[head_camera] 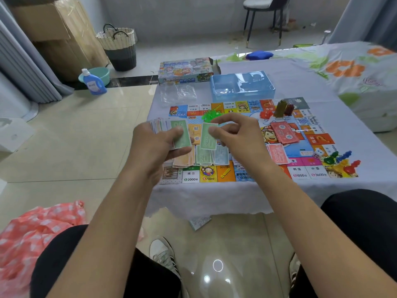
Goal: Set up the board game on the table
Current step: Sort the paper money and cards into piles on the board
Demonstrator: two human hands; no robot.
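While box (pixel 185 70) lies, tray (pixel 242 86) gapes.

bright, even daylight | glare spots on floor tiles (pixel 217 265) | wide-angle edge bending | slight softness

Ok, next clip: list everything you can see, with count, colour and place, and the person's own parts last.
game board: one, multicoloured, flat on the table
table: one, pale cloth cover, centre
sorted bills: several piles, orange, green, blue, near edge of board
red bills: two piles, right part of board
pawns: a handful, green, blue, red, yellow, board's near right corner
dice: two, white, beside the pawns
green houses: small heap, far side of board
blue tray: one, behind board
game box: one, far table edge
basket: one, floor
detergent bottle: one, blue, floor
chair: one, background
left hand: holds a stack of bills
right hand: pinches one green bill
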